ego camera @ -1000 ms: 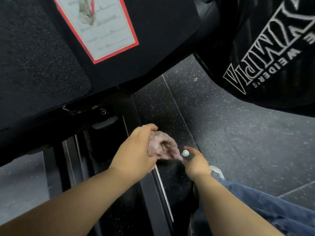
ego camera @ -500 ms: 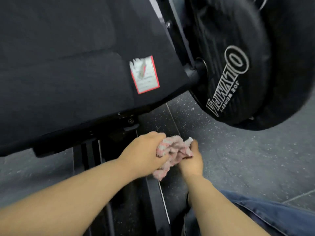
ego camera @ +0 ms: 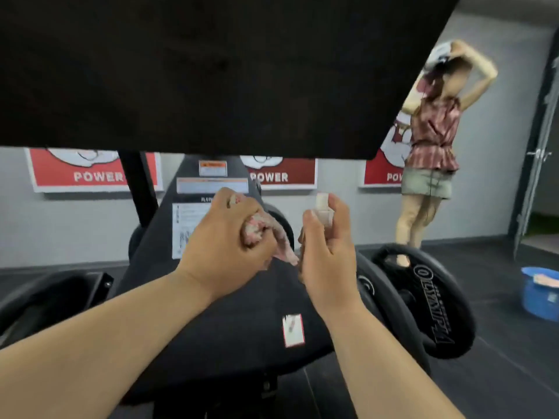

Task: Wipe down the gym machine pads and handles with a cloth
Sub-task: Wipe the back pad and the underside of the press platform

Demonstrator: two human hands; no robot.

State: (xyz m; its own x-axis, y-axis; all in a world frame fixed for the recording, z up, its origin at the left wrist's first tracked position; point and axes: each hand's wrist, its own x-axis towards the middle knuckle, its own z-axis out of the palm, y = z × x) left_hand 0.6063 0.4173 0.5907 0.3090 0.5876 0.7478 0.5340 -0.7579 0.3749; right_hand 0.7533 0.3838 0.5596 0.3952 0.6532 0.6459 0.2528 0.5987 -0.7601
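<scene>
Step in hand: wetting the cloth, by my reading. Left hand (ego camera: 225, 237) fingers clenched round a bunched pink-and-white cloth (ego camera: 263, 229); right hand (ego camera: 328, 246) wrapped round a small pale spray bottle (ego camera: 323, 207), just beside it.
Next: press cloth to the black padded seat (ego camera: 242, 322) below.
Nearby: black weight plate (ego camera: 435, 303), blue plastic bucket (ego camera: 541, 297), a bystander (ego camera: 432, 140).
Overhead: a black pad (ego camera: 211, 71) limits reach.

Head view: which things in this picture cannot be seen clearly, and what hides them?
- Spray bottle: body hidden inside the right hand.
- Cloth: mostly bunched inside the left hand.
- Machine label: text too small and blurred.
- Upper scene: blocked by the black pad.
</scene>
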